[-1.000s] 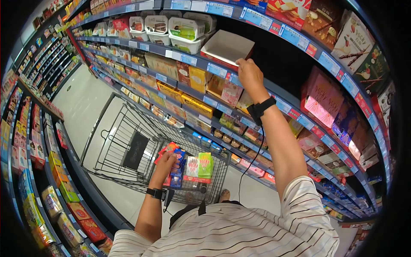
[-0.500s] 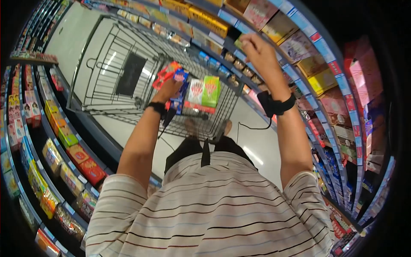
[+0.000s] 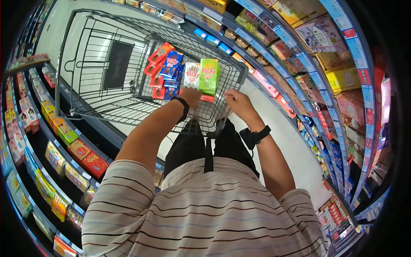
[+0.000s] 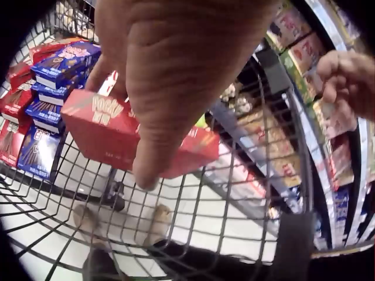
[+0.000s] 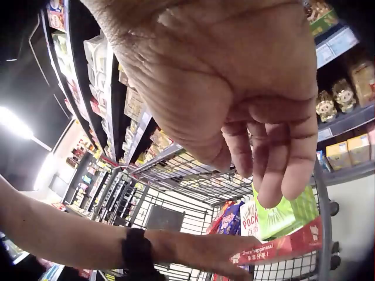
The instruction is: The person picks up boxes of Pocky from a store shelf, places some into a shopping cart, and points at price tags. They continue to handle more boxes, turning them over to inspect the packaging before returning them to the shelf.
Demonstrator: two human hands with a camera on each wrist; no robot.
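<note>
Setting: shop aisle, pale floor (image 3: 295, 145), snack shelves (image 3: 325, 64) on both sides, person in striped shirt (image 3: 205, 210) behind a wire cart (image 3: 107, 103).
Left hand: left hand (image 3: 191, 95) at the cart's near end, fingers curled round a red box (image 4: 99, 132); wrist view shows thumb over the top face and fingers under it, box lying flat just above the wire floor. Black band on that wrist.
Red box: long, flat, white lettering, one end pointing at the right hand; sits at the near edge of the cart's child seat, just beside the other boxes.
Right hand: right hand (image 3: 236, 103) just beside the left, over the cart's near rim. Fingers (image 5: 275, 158) hang loosely bent, close together, nothing between them in the wrist view. Whether it touches the handle: cannot tell. Black band with cable on the wrist.
Nearby in cart: green box (image 3: 209, 76) upright, touching a white box (image 3: 192, 75) on its left; blue boxes (image 3: 170, 70) stacked next over; more red boxes (image 3: 155, 64) furthest left.
Cart rest: main basket beyond the seat holds a dark panel (image 3: 113, 64).
Further out: right shelves carry pink, yellow and purple cartons with blue price tags; left shelves carry small bright packets (image 3: 81, 154).
</note>
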